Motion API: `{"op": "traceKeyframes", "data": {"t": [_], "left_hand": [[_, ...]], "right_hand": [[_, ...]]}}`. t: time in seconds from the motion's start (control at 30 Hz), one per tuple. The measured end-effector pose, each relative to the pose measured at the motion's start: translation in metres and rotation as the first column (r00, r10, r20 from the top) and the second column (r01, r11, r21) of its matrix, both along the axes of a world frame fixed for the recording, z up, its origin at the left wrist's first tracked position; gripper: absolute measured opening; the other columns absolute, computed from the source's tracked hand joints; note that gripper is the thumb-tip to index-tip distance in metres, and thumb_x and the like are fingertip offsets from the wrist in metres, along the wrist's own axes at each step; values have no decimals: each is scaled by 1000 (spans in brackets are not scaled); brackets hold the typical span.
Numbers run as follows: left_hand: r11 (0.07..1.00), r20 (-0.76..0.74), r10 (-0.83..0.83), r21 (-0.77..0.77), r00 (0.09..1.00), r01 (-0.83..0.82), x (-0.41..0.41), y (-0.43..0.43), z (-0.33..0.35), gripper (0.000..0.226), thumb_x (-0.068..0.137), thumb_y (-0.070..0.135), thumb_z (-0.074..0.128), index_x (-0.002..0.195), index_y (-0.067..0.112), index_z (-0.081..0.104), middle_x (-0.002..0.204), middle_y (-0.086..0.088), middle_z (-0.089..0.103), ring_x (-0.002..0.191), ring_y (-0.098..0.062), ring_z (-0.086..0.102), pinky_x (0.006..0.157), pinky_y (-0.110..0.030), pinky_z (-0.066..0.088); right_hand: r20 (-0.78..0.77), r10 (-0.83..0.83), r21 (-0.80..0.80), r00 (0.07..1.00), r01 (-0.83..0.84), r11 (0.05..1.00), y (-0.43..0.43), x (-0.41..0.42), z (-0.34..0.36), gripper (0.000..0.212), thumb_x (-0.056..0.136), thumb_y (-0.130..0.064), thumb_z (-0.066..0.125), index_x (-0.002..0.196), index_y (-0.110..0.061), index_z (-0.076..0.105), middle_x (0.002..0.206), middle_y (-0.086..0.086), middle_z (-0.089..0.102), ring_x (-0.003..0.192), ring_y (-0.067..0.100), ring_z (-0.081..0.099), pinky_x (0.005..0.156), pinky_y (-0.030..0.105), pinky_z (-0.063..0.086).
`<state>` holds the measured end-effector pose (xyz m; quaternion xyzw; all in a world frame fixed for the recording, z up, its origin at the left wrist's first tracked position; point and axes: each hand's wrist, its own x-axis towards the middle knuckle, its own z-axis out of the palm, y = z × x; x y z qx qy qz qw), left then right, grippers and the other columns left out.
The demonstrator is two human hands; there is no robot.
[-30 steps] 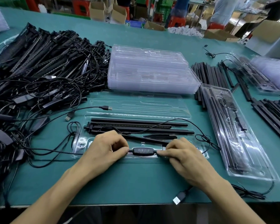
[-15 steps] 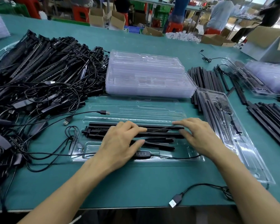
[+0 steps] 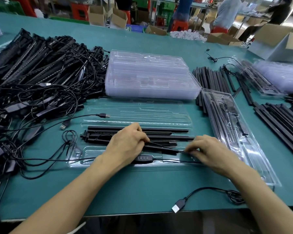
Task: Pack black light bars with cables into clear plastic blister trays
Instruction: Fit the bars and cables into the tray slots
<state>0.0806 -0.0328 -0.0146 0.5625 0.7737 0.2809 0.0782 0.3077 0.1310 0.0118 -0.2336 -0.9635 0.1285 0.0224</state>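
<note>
Clear moulded blister tray (image 3: 159, 114) near the teal bench's (image 3: 142, 188) front edge, slim matte black light bars (image 3: 167, 130) lying lengthwise in its grooves, left hand (image 3: 125, 144) curled over them pinching a thin cable (image 3: 161, 146), right hand (image 3: 208, 151) pinching the same cable, oblong three-button controller (image 3: 143, 158) in the front channel, tangled heap of bars (image 3: 41, 78) along the left edge.

Counted: one left hand (image 3: 127, 146), one right hand (image 3: 208, 152); one cable (image 3: 181, 151) held; one open tray (image 3: 142, 114) at 12 o'clock; one stack of empty trays (image 3: 150, 76); two filled trays (image 3: 227, 125), 2 to 3 o'clock; one three-button remote (image 3: 143, 157).

No legible text or labels
</note>
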Motion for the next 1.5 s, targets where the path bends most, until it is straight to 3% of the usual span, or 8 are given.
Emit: {"op": "traceKeyframes", "data": {"t": [0.13, 0.37, 0.53, 0.67, 0.83, 1.03, 1.17, 1.5], "left_hand": [[996, 18, -86, -2, 996, 86, -3, -3, -2, 22, 91, 15, 57, 102, 19, 77, 98, 4, 62, 93, -17, 59, 85, -37, 49], [995, -24, -74, -68, 997, 72, 5, 4, -1, 19, 87, 56, 63, 98, 44, 74, 95, 18, 59, 98, -5, 53, 85, -32, 43], [1000, 58, -9, -29, 998, 10, 7, 7, -6, 12, 85, 50, 67, 88, 41, 75, 89, 14, 62, 89, -5, 52, 87, -34, 43], [999, 79, 32, -14, 996, -31, 10, 8, -8, 8, 83, 50, 68, 85, 44, 73, 83, 17, 62, 85, -3, 50, 84, -32, 43], [1000, 78, 14, -24, 997, -12, 10, 7, -7, 8, 84, 49, 68, 87, 43, 73, 85, 17, 61, 89, -5, 50, 85, -33, 42], [1000, 73, 13, -28, 997, -11, 9, 8, -9, 7, 84, 48, 69, 87, 43, 74, 88, 17, 60, 86, -2, 45, 86, -32, 39], [999, 70, 18, -28, 997, -16, 8, 8, -9, 7, 84, 49, 69, 87, 44, 73, 88, 17, 62, 85, -2, 46, 84, -31, 39], [1000, 42, 4, -10, 999, -4, 9, 7, -9, 8, 85, 48, 69, 89, 43, 74, 88, 16, 61, 85, -4, 46, 83, -30, 38]], "right_hand": [[-11, -24, 23, 1000, 24, 999, -3, -1, -7, 19, 90, -17, 66, 98, -32, 75, 90, -19, 49, 96, 14, 52, 90, 32, 43], [17, -109, 70, 994, 107, 992, -9, 11, -1, 23, 93, -30, 62, 114, -34, 70, 109, -10, 54, 107, 16, 51, 95, 31, 42], [35, -263, -28, 964, 264, 964, -9, 46, 12, 58, 85, -50, 66, 139, -39, 46, 128, -12, 48, 118, 10, 47, 99, 26, 39], [208, -221, -40, 953, 234, 972, -12, 55, 21, 77, 77, -44, 78, 143, -41, 39, 136, -14, 47, 127, 9, 40, 102, 21, 30], [195, -198, 53, 961, 191, 980, -13, 60, 17, 62, 81, -7, 65, 133, -40, 52, 133, -18, 53, 124, 9, 43, 103, 20, 29], [-94, -285, -28, 954, 284, 958, -12, 55, 23, 55, 75, 13, 59, 112, -26, 71, 104, -13, 66, 92, 2, 58, 87, 20, 43], [-323, -283, -80, 903, 272, 959, -19, 39, 28, 54, 73, 17, 62, 107, -23, 72, 96, -21, 66, 91, -6, 62, 87, 5, 43], [-278, -187, -115, 942, 160, 980, -33, 12, -7, 20, 80, 4, 74, 91, -12, 78, 100, 0, 73, 96, 12, 67, 92, 19, 47]]}}
